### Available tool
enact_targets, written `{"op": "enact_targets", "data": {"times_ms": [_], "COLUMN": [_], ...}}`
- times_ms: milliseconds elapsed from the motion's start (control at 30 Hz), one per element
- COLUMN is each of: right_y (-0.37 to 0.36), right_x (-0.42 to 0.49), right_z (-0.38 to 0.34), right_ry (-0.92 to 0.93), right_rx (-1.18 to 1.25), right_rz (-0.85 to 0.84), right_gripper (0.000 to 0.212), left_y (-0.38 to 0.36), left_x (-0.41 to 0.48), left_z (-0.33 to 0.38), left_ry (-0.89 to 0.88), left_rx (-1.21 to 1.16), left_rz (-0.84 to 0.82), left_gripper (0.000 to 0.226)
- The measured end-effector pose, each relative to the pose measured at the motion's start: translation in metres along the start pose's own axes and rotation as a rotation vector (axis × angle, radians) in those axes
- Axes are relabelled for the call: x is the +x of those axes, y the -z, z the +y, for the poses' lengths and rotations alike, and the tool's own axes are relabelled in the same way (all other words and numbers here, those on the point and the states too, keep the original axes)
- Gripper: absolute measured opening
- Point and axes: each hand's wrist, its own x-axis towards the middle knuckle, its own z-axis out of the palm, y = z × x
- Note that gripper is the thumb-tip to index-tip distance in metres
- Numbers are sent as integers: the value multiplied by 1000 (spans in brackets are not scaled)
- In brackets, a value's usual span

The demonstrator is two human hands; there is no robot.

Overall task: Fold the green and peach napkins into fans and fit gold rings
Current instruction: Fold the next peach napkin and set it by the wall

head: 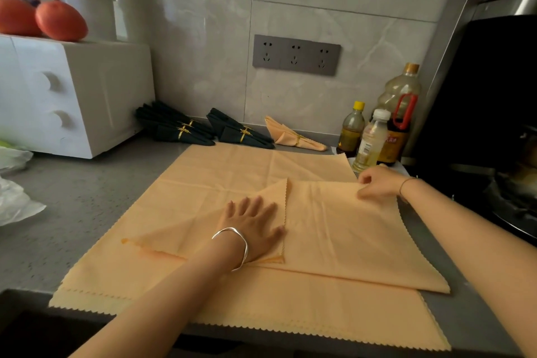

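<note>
A stack of peach napkins (209, 183) lies flat on the grey counter (81, 200). The top peach napkin (343, 229) is partly folded, with a corner flap pointing toward the wall. My left hand (252, 227) presses flat on that flap with straight fingers. My right hand (377, 182) pinches the napkin's right edge. Against the wall lie dark green folded napkins with gold rings (177, 128) (241, 132) and one peach folded napkin with a gold ring (293, 135).
A white drawer box (72, 93) with tomatoes (61, 20) on top stands at the left. Oil and sauce bottles (374, 136) crowd the right, close to my right hand. A dark stove area (494, 125) is at the far right. Plastic bags (14, 195) lie left.
</note>
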Motion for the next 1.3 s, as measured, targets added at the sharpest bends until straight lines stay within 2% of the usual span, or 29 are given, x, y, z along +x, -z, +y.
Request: {"op": "enact_targets", "data": {"times_ms": [67,133,267,333,467,600,700,800,933,1000,1100,1167,1233,1300], "right_y": [8,14,7,-18,-75,-95,-102,-105,-104,-99,-89,-81,-74,-71], "right_x": [-8,-20,-61,-85,-127,-152,-159,-166,-175,-179,-172,-152,-127,-104], "right_z": [9,15,-19,-47,-96,-129,-136,-138,-136,-137,-131,-126,-124,-124], "right_ry": [5,7,85,133,248,322,338,376,364,340,240,170,127,162], "right_rx": [-40,35,343,418,460,306,245,273,253,318,411,405,391,315], "right_rz": [46,114,283,325,396,471,454,433,399,384,509,574,479,314], "right_gripper": [8,5,32,38,46,34,37,32,42,47,56,45,37,41], "left_y": [0,1,0,-1,0,-3,-2,-1,-2,-3,-3,-3,-2,-2], "left_x": [0,1,2,3,5,4,1,-1,1,2,3,2,2,2], "left_z": [-1,0,2,3,6,7,7,8,8,8,9,9,10,10], "left_ry": [-5,-13,-75,-129,-160,-142,-156,-174,-174,-173,-171,-167,-165,-164], "left_rx": [4,13,4,-13,-32,-88,-101,-94,-47,-32,-25,-23,-20,-14], "left_rz": [-15,-24,-9,-10,-29,-12,-11,-17,-21,-17,-19,-21,-23,-23], "left_gripper": [62,61,57,54,52,51,49,47,48,50,52,53,54,54]}}
